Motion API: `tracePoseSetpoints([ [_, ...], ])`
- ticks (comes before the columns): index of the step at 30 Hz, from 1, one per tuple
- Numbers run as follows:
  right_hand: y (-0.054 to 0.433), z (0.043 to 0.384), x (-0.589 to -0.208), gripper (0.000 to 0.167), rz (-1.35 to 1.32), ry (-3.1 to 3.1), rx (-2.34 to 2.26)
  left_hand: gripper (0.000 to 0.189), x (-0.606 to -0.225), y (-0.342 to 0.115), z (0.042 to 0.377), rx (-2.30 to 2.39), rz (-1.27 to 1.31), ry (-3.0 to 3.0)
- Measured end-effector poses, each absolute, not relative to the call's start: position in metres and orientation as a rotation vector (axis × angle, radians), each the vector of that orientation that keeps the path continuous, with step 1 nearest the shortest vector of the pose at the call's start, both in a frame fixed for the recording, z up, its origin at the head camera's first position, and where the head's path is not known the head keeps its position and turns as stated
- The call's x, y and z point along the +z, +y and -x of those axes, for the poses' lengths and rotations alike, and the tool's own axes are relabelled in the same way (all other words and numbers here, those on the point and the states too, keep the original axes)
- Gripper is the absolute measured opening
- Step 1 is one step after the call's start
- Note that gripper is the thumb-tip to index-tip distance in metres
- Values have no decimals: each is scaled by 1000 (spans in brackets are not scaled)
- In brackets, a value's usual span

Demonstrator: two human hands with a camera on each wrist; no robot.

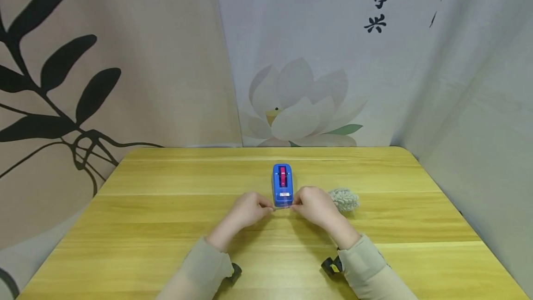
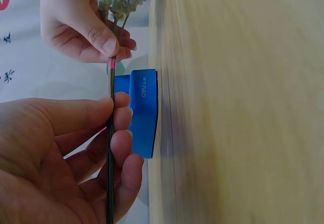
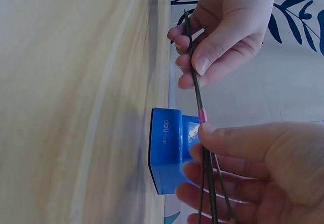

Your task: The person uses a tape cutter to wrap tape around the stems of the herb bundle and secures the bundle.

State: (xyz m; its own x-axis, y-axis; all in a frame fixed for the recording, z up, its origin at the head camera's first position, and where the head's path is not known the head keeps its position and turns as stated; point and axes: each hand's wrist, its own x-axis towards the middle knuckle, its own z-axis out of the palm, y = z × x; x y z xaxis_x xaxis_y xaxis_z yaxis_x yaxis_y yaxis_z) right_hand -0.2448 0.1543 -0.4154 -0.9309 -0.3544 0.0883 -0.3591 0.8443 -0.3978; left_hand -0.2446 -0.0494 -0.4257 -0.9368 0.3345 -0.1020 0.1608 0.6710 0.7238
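Observation:
A bunch of artificial or dried flowers [image 1: 344, 199] with pale fluffy green heads lies across both hands, its heads to the right. My left hand [image 1: 250, 208] pinches the thin dark stems [image 2: 110, 168] between thumb and fingers toward their bare ends. Closer to the heads, my right hand [image 1: 315, 205] grips the same stems with its thumb and fingers. Between the hands, a bit of pink tape [image 3: 203, 115] is on the stems. Just beyond them stands a blue tape dispenser [image 1: 276, 193] holding a pink roll [image 1: 282, 177]. Whether the tape still joins the roll is unclear.
The wooden table [image 1: 166, 198] carries the dispenser in front of me. Behind its far edge hangs a printed cloth backdrop [image 1: 175, 59] with leaves and a lotus. Another pale cloth [image 1: 479, 105] hangs along the right side.

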Motion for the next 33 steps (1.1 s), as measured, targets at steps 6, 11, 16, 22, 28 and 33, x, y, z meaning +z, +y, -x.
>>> tracePoseSetpoints([
  [6, 153, 245, -414, 11, -565, -3023, 630, 9, -424, -49, 244, 1145, -381, 2659],
  [11, 153, 245, -415, 13, -549, -3021, 633, 10, -425, -48, 243, 1174, -355, 2643],
  [16, 151, 245, -415, 17, -549, -2997, 628, 8, -426, -47, 245, 1137, -376, 2682],
  [22, 151, 244, -419, 20, -524, -3005, 628, 6, -428, -47, 247, 1119, -432, 2708],
  [28, 151, 247, -421, 19, -523, -3013, 719, 6, -429, -47, 248, 1053, -522, 2761],
  [33, 151, 248, -421, 12, -553, -3008, 836, 5, -428, -46, 248, 1068, -505, 2758],
])
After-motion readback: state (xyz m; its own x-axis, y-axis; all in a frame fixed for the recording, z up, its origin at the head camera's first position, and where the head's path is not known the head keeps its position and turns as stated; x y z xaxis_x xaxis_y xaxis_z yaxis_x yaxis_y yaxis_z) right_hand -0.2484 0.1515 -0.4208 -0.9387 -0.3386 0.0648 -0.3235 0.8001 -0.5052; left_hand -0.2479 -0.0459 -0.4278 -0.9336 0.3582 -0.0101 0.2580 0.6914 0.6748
